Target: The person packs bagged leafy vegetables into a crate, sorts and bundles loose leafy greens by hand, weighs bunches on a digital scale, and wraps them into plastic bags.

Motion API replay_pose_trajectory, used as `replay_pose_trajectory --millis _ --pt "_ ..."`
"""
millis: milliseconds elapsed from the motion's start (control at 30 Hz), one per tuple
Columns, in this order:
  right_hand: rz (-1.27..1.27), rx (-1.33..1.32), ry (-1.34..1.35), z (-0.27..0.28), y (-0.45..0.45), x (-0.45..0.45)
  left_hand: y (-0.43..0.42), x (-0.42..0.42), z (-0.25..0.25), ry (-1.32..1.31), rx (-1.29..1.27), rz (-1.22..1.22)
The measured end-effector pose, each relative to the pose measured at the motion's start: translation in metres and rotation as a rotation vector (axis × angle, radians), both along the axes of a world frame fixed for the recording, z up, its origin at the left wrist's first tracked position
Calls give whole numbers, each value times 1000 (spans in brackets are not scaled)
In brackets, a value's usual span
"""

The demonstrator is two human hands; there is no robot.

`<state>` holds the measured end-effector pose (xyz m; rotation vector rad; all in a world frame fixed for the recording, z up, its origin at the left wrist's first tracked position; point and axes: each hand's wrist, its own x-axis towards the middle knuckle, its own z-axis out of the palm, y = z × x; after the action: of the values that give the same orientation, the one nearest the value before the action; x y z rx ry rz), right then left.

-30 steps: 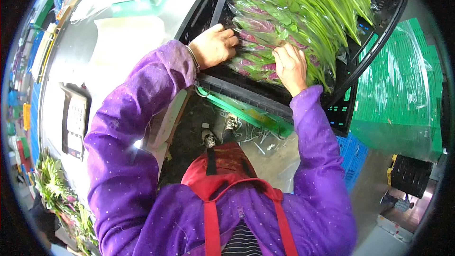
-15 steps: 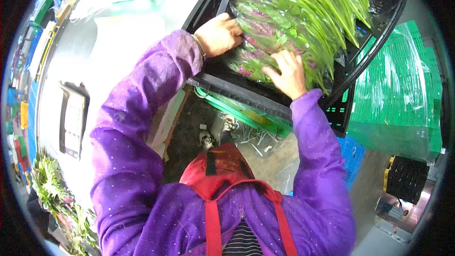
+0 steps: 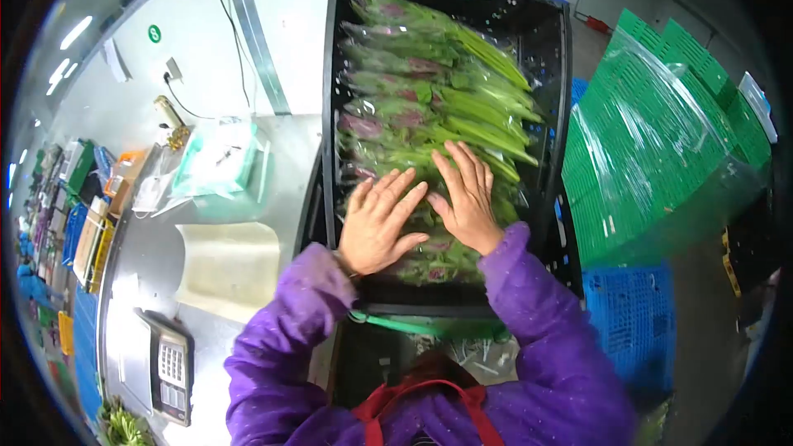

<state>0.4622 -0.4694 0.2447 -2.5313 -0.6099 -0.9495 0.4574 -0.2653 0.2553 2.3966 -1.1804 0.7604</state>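
A black plastic crate (image 3: 330, 91) holds several clear bags of leafy greens (image 3: 487, 107), laid in overlapping rows. Their leaves are green and purple, and the long green stems point right. My left hand (image 3: 378, 223) lies palm down on the bags near the crate's left front, fingers spread. Beside it my right hand (image 3: 467, 198) rests flat on the bags, its fingers stretched out. Neither hand grips anything. The bags under both palms are partly hidden.
At left, a metal table bears a scale (image 3: 172, 363), a cream sheet (image 3: 230, 268) and a pale green stack of plastic bags (image 3: 216, 161). Green crates (image 3: 644, 140) wrapped in film and a blue crate (image 3: 632, 326) stand at right. Loose greens (image 3: 124, 425) lie at lower left.
My view has tilted up, so the whole crate shows. My left hand has moved from the crate's left edge onto the bags, and its fingers have spread. My right hand stays on the bags.
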Motion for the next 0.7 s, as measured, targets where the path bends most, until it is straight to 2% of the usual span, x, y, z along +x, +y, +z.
replay_pose_trajectory --millis 67,133,200,267,333,367,400,433,467,500,533,567,600,633,667,700 --pt "-99 42 -63 -6 3 40 -16 26 -29 -12 -7 142" --pt "-159 119 -153 12 5 71 -14 45 -55 56 46 271" --pt "-185 234 -258 57 3 102 -15 42 -54 63 90 305" --pt "-223 174 -340 93 10 145 -16 40 -55 85 109 313" --pt "-116 2 -331 83 25 198 -20 37 -49 122 101 307" --pt "-61 62 -403 78 32 208 -19 37 -46 134 91 282" --pt "-20 61 -286 84 33 201 -19 33 -39 145 78 246" --pt "28 93 -249 87 27 196 -17 29 -21 258 0 174" --pt "67 61 -208 84 20 193 -2 30 -24 160 -101 94" --pt "83 123 -147 89 10 179 15 36 -29 121 -213 124" --pt "130 303 -306 96 -10 159 19 43 -23 -7 -452 188" --pt "49 374 -342 110 -41 129 30 58 -16 -89 -543 325" --pt "-18 437 -377 115 -73 93 39 65 -4 58 -588 387" --pt "-217 457 -416 108 -101 69 62 85 -8 440 -779 277" --pt "-421 472 -451 99 -125 48 79 102 -9 934 -946 266" --pt "-543 500 -393 79 -146 37 125 143 -53 557 -583 261"
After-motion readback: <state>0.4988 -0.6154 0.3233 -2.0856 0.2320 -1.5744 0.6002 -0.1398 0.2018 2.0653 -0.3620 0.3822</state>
